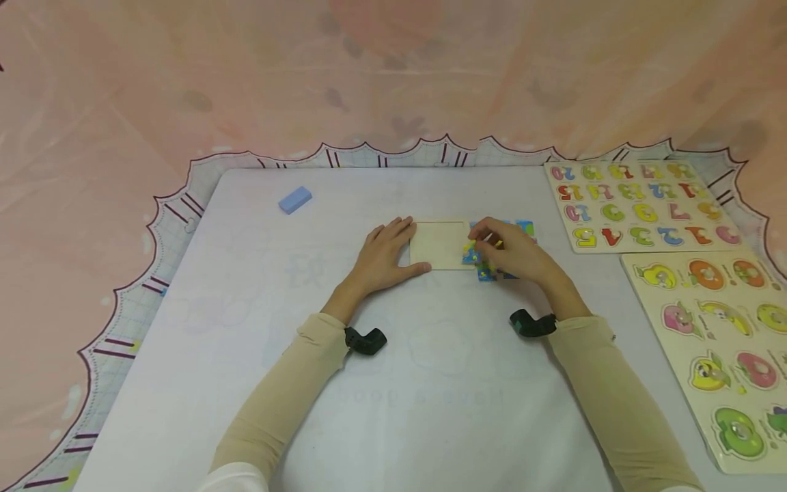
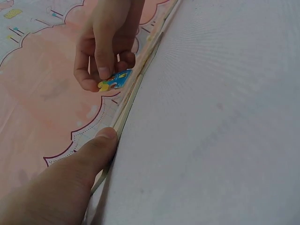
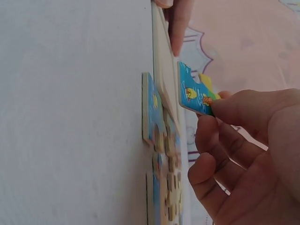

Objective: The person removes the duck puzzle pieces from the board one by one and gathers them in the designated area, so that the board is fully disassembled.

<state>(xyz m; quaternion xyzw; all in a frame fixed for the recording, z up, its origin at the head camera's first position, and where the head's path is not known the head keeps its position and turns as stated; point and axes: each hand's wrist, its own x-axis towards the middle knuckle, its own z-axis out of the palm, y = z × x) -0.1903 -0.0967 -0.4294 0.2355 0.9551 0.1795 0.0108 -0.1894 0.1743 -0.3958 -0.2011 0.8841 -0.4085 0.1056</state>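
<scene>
A blue jigsaw piece (image 3: pixel 192 91) with small yellow figures is pinched between the thumb and fingers of my right hand (image 1: pixel 510 249). It is held just over the right end of a pale wooden puzzle board (image 1: pixel 438 246). My left hand (image 1: pixel 384 256) rests at the left end of that board, fingers extended along the edge and thumb on the near side. Several more jigsaw pieces (image 1: pixel 486 273) lie at the board's right end, partly hidden under my right hand. In the right wrist view, some loose pieces (image 3: pixel 149 110) overlap or stand beside the board.
Toward the back left of the white table (image 1: pixel 203 383) lies a blue block (image 1: pixel 296 200). A number puzzle board (image 1: pixel 652 215) is at the back right, with a fruit puzzle board (image 1: pixel 682 348) nearer along the right side. Each wrist wears a black camera.
</scene>
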